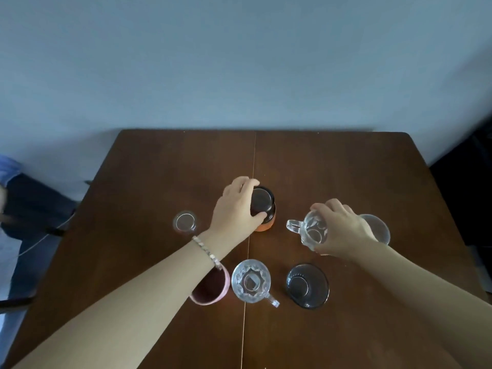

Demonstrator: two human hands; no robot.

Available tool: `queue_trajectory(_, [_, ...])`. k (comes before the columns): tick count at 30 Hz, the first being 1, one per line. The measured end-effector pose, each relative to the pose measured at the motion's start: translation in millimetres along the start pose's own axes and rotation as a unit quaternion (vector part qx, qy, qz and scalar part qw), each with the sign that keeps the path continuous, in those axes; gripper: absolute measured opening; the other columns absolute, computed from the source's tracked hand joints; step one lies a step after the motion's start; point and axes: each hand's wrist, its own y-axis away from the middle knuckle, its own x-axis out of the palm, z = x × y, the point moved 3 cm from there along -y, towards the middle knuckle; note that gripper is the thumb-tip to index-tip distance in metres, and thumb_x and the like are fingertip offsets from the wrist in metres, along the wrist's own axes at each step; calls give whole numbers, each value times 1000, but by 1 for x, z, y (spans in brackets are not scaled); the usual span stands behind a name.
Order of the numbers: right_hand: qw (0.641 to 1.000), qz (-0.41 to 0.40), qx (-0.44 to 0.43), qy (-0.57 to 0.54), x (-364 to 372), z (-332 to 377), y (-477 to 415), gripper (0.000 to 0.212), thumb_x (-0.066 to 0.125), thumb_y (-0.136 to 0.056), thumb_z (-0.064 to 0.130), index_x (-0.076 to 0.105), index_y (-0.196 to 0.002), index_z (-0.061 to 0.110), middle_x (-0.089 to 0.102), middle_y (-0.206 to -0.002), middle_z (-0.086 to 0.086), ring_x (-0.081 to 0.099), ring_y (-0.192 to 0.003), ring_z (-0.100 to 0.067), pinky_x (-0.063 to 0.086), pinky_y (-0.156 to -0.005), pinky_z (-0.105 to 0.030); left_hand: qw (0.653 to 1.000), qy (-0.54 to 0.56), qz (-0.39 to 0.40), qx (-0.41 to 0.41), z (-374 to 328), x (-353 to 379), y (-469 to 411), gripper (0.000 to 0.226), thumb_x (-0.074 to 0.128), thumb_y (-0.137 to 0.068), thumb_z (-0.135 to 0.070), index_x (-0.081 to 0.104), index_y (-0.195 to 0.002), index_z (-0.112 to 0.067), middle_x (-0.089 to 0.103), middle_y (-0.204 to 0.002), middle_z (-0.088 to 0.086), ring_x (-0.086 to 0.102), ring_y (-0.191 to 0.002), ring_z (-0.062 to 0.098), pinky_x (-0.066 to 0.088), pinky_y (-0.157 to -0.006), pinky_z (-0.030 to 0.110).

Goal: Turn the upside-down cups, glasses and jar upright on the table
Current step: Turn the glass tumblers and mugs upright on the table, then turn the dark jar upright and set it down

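The left hand [237, 209] is gripping the inverted jar [262, 206] around its slick glass wall, while the right hand [340, 230] is holding a fragile, tilted glass mug [310, 230] by its body.

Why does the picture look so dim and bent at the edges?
Head view: dim, bluish light, no hard shadows; the wide lens bows the table edges; the left hand on the jar and the right hand holding the glass mug look slightly soft.
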Motion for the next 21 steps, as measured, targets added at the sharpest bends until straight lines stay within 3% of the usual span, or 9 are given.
queue_trajectory(3, [998, 2, -1, 71, 18, -4, -6, 66, 65, -68, 55, 44, -126, 29, 49, -119, -1, 55, -107, -24, 46, -87, -36, 987, -86, 120, -68, 8, 16, -21, 92, 71, -70, -53, 25, -144, -22, 33, -150, 9, 42, -129, 32, 48, -94, 43])
queue_trajectory(5, [998, -1, 12, 69, 23, -4, -7, 66, 62, -71, 56, 43, -127, 27, 50, -119, -2, 56, -107, -25, 44, -91, -37, 978, -123, 156, -67, 7, 25, -31, 91, 68, -71, -55, 23, -144, -22, 42, -143, 11, 48, -123, 32, 49, -89, 42])
queue_trajectory(9, [995, 37, 27, 87, 26, -3, -5, 81, 68, -67, 54, 34, -135, 27, 44, -126, -3, 50, -115, -25, 43, -98, -37, 980, -141, 130, -62, 9, 24, -34, 76, 69, -72, -50, 36, -134, -21, 56, -125, 9, 59, -109, 30, 51, -81, 38])
queue_trajectory(13, [999, 35, -2, -33, 1, 10, -5, 104, 78, -63, 47, 19, -146, 25, 32, -143, -3, 28, -135, -22, 27, -111, -35, 987, 47, 45, -147, 24, -6, -19, 67, 70, -63, -55, 50, -120, -26, 63, -110, -2, 63, -97, 23, 53, -77, 35])
queue_trajectory(15, [985, 8, -45, -167, -12, 31, -3, 108, 82, -61, 39, 16, -146, 29, 27, -147, 0, 25, -137, -16, 26, -112, -31, 945, 236, 27, -226, 31, -23, -10, 61, 68, -68, -53, 53, -119, -23, 66, -101, -3, 67, -88, 19, 58, -75, 35])
queue_trajectory(17, [941, 9, -81, -329, -17, 55, -2, 114, 87, -57, 30, 13, -141, 42, 28, -146, 4, 31, -134, -10, 33, -109, -29, 860, 408, 76, -296, 30, -30, 1, 50, 62, -80, -47, 53, -119, -18, 67, -95, 0, 70, -79, 17, 59, -66, 28])
queue_trajectory(19, [883, -9, -111, -455, -21, 74, -1, 112, 89, -55, 20, 15, -130, 55, 34, -140, 14, 38, -134, -11, 41, -108, -33, 791, 502, 128, -326, 28, -34, 10, 42, 56, -85, -46, 54, -117, -19, 68, -100, 5, 71, -80, 19, 57, -62, 27])
queue_trajectory(21, [854, -24, -124, -505, -26, 84, -1, 105, 88, -54, 15, 21, -124, 56, 36, -134, 22, 41, -132, -12, 44, -104, -30, 778, 517, 153, -322, 32, -35, 17, 39, 55, -86, -44, 55, -116, -18, 69, -103, 9, 71, -81, 20, 55, -62, 26])
